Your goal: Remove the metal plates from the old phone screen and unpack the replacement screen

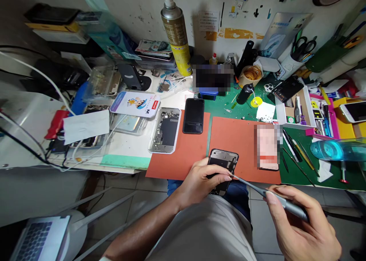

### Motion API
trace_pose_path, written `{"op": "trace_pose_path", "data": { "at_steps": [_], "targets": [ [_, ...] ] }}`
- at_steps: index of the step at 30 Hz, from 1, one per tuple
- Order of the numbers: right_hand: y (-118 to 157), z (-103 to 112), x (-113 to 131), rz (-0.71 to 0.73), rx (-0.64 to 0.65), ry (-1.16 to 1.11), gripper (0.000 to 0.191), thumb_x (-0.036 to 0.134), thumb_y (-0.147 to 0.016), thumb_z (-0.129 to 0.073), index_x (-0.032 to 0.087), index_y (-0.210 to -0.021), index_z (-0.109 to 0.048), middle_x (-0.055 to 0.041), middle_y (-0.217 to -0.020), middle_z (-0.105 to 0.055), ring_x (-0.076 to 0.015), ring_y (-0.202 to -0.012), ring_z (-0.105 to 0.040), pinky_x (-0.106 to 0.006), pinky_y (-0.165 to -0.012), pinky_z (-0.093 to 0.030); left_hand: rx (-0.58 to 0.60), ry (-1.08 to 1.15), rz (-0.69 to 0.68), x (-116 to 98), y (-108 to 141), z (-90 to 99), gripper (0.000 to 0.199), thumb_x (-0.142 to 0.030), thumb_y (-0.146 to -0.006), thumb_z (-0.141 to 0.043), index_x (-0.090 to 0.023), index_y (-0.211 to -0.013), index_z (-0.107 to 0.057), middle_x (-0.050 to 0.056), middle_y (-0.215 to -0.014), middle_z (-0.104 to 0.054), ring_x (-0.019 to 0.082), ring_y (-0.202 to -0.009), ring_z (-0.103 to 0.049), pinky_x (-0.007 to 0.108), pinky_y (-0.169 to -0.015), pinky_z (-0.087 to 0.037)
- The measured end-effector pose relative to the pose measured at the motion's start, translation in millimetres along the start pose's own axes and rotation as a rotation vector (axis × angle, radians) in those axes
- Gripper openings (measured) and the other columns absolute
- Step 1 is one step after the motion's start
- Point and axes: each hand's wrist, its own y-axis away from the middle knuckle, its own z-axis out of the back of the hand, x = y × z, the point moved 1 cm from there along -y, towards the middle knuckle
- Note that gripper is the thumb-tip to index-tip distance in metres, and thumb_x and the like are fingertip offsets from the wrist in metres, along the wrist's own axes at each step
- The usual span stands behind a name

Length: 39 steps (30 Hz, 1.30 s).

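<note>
My left hand (200, 181) is closed at the mat's near edge around an opened phone's screen part (223, 156), its inner side up. Some of its fingers go behind the part, while thumb and forefinger come together over it. My right hand (305, 219) grips a slim grey screwdriver (286, 205) by the handle. The driver's thin tip reaches left to my left fingertips; anything tiny pinched there is too small to tell. Beyond the hands, an opened phone housing (166, 130) lies in a white-rimmed tray, beside a dark phone (193, 116).
A reddish-brown mat (183, 160) covers the bench front. To the right lie a partly blurred phone (268, 146), tweezers (303, 151), a clear bottle (337, 150) and a tool box (296, 108). A tall spray can (178, 36) stands at the back. White cables (61, 91) cross the left side.
</note>
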Motion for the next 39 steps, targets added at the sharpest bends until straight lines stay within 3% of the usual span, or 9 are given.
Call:
{"op": "trace_pose_path", "data": {
  "at_steps": [5,10,12,14,16,18,20,23,39],
  "targets": [
    [1,1,-2,-0.027,-0.019,-0.027,0.016,0.024,-0.083,-0.088,0.021,-0.097,-0.080,0.0013,-0.082,-0.078,-0.0135,-0.064,-0.073,-0.024,-0.062,-0.059,0.000,0.024,0.048,1,-1,1.3,0.004,-0.031,-0.089,-0.084,-0.031,-0.091,-0.088,0.003,-0.091,-0.082,0.019,-0.087,-0.073,0.028,-0.082,-0.058],
    [0,6,-8,-0.156,-0.115,-0.111,0.026,0.026,-0.079,-0.092,0.018,-0.101,-0.080,-0.0029,-0.087,-0.078,-0.0160,-0.068,-0.072,-0.028,-0.067,-0.060,0.047,0.190,0.212,4,-1,6.8,0.012,-0.038,-0.083,-0.087,-0.026,-0.086,-0.086,0.005,-0.094,-0.081,0.022,-0.094,-0.074,0.032,-0.087,-0.058],
    [-3,6,-11,-0.216,-0.155,-0.166,0.029,0.026,-0.078,-0.093,0.017,-0.102,-0.079,-0.0029,-0.086,-0.077,-0.0155,-0.067,-0.071,-0.028,-0.067,-0.060,0.028,0.376,0.288,5,-1,6.8,0.030,-0.041,-0.085,-0.085,-0.027,-0.111,-0.083,0.007,-0.108,-0.080,0.024,-0.102,-0.074,0.033,-0.090,-0.059],
    [-6,6,-13,-0.275,-0.183,-0.224,0.031,0.027,-0.078,-0.093,0.016,-0.103,-0.078,-0.0019,-0.083,-0.075,-0.0143,-0.066,-0.070,-0.025,-0.065,-0.059,-0.031,0.580,0.349,7,-3,4.6,0.064,-0.041,-0.088,-0.083,-0.033,-0.147,-0.061,0.007,-0.121,-0.077,0.024,-0.110,-0.074,0.034,-0.093,-0.060],
    [-8,5,-15,-0.327,-0.197,-0.257,0.033,0.028,-0.078,-0.094,0.015,-0.104,-0.078,-0.0011,-0.081,-0.074,-0.0134,-0.064,-0.070,-0.023,-0.063,-0.058,-0.104,0.741,0.396,8,-5,0.9,0.086,-0.037,-0.088,-0.084,-0.037,-0.161,-0.039,0.006,-0.122,-0.076,0.022,-0.109,-0.074,0.035,-0.094,-0.060],
    [-8,5,-17,-0.363,-0.180,-0.265,0.034,0.031,-0.078,-0.094,0.015,-0.104,-0.077,-0.0009,-0.079,-0.074,-0.0132,-0.062,-0.070,-0.023,-0.061,-0.058,-0.149,0.842,0.459,8,-8,-3.1,0.082,-0.035,-0.085,-0.088,-0.032,-0.155,-0.046,0.005,-0.115,-0.076,0.019,-0.097,-0.075,0.032,-0.088,-0.062],
    [-7,5,-19,-0.383,-0.136,-0.271,0.034,0.032,-0.078,-0.094,0.015,-0.103,-0.077,-0.0010,-0.078,-0.074,-0.0131,-0.061,-0.071,-0.022,-0.061,-0.058,-0.168,0.879,0.516,8,-10,-6.2,0.062,-0.035,-0.081,-0.090,-0.024,-0.135,-0.061,0.004,-0.103,-0.076,0.016,-0.082,-0.073,0.030,-0.078,-0.062],
    [-4,3,-21,-0.374,-0.077,-0.294,0.034,0.033,-0.079,-0.093,0.016,-0.103,-0.076,-0.0012,-0.079,-0.074,-0.0129,-0.061,-0.070,-0.022,-0.062,-0.060,-0.157,0.893,0.550,5,-12,-9.1,0.046,-0.037,-0.080,-0.092,-0.019,-0.114,-0.067,0.002,-0.090,-0.074,0.014,-0.070,-0.069,0.030,-0.071,-0.062],
    [6,-6,-17,-0.323,-0.009,-0.252,0.032,0.031,-0.079,-0.092,0.018,-0.105,-0.077,-0.0015,-0.081,-0.076,-0.0127,-0.067,-0.075,-0.015,-0.070,-0.063,-0.147,0.887,0.624,2,0,-10.9,0.039,-0.039,-0.073,-0.098,-0.014,-0.082,-0.070,-0.002,-0.068,-0.063,0.008,-0.059,-0.058,0.020,-0.058,-0.053]
  ]
}}
